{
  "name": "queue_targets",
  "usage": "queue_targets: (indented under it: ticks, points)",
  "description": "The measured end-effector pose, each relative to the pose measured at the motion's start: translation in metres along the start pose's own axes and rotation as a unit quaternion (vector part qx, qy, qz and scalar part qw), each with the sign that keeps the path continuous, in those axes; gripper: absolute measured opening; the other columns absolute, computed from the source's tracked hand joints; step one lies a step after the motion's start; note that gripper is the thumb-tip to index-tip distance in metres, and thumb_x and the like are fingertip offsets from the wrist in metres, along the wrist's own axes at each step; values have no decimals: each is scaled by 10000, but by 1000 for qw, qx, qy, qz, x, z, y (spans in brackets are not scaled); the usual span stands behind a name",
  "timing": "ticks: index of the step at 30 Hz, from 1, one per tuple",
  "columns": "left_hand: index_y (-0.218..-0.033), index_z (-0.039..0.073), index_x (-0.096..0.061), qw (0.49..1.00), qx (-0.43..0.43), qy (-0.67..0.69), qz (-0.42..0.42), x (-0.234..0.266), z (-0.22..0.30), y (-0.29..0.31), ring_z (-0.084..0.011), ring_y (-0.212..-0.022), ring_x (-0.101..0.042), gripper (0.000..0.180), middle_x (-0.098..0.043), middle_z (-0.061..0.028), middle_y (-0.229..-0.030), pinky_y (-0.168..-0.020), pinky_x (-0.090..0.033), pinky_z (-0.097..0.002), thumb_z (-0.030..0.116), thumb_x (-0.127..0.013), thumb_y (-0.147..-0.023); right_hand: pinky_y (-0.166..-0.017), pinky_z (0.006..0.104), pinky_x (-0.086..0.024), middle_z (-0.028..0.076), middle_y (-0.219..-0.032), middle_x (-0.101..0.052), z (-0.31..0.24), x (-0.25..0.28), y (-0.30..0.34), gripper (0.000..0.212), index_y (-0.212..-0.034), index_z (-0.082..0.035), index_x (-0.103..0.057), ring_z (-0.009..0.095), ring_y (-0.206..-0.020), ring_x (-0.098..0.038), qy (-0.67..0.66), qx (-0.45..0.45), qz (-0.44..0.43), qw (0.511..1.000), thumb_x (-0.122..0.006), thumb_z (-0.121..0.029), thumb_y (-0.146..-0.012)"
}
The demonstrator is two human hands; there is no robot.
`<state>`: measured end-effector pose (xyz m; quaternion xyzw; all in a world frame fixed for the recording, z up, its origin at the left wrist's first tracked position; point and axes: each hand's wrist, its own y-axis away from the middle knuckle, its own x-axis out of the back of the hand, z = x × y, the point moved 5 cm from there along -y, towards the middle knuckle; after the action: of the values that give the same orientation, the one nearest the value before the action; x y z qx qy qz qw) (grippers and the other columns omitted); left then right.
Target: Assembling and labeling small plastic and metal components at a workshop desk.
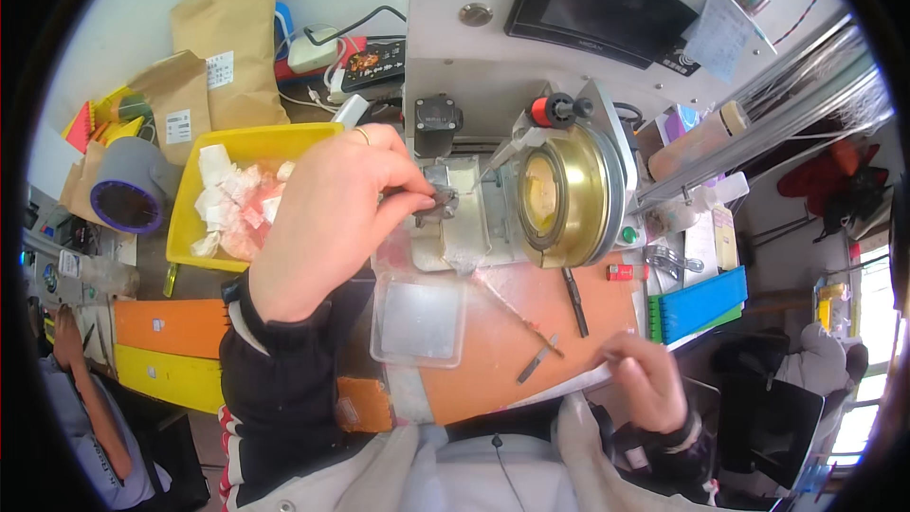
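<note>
My left hand [327, 213] reaches over the bench, thumb and forefinger pinched together at a small grey metal fixture [438, 197] on the machine's base. What lies in the pinch is too small to make out. Beside the fixture is a pale, whitish block [466, 228], and to its right stands a brass-coloured round wheel [592, 199]. My right hand [649, 384] hovers at the bench's front right edge, its fingers curled in toward the thumb. Whether it holds a small thing is hidden. A clear plastic box [417, 320] lies below my left fingers.
At left, a yellow bin [180, 218] holds crumpled white and pink tissues. A black-handled tool [575, 303], a thin stick [521, 315] and a small metal strip [538, 360] lie on the orange board [493, 389]. Blue folders [701, 305] sit at right. Another person's arm [90, 389] shows far left.
</note>
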<state>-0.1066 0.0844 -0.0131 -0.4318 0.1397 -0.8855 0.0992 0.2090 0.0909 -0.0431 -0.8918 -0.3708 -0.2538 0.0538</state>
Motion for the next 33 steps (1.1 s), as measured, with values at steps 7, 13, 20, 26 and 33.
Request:
queue_targets:
  ticks: [7, 13, 20, 26, 33]
  points:
    - [-796, 2, -644, 999, -35, 11, 16, -4, -5, 0, -235, -730, -582, 87, -598, -81, -811, -646, -454, -322, 17, -710, -742, -487, 219, -240, -35, -645, -381, -13, -104, -84, 472, -996, -45, -537, 58, -534, -289, -505, -135, -156, 838, -294, -442, -1074]
    - [-852, -1, -543, 991, 42, 116, -58, -8, -5, 3, -189, -678, -557, 85, -560, -81, -755, -620, -427, -295, -9, -626, -834, -457, 231, -208, -50, -618, -275, -23, -113, -111, 493, -959, -82, -471, 70, -498, -196, -611, -161, -163, 757, -233, -500, -1066]
    - [-857, 9, -535, 965, 71, 245, -66, -15, 6, -1, -61, -621, -480, 63, -514, -1, -701, -569, -381, -226, 5, -586, -894, -435, 219, -193, -56, -602, -293, -24, -113, -120, 510, -920, -97, -485, 55, -474, -231, -647, -173, -137, 730, -237, -521, -1055]
    - [-853, 5, -539, 952, 96, 283, -71, -19, 5, 0, -37, -604, -467, 64, -521, 21, -698, -556, -371, -214, 2, -587, -894, -447, 225, -192, -54, -629, -270, -20, -112, -123, 468, -961, -90, -481, 63, -501, -197, -665, -150, -155, 715, -279, -499, -1061]
    - [-830, -1, -545, 963, 80, 243, -82, -12, 2, 1, -39, -579, -446, 73, -496, 12, -647, -533, -344, -221, 5, -595, -882, -449, 216, -180, -68, -629, -275, -22, -115, -124, 428, -932, -108, -475, 49, -515, -210, -675, -168, -113, 709, -331, -491, -1056]
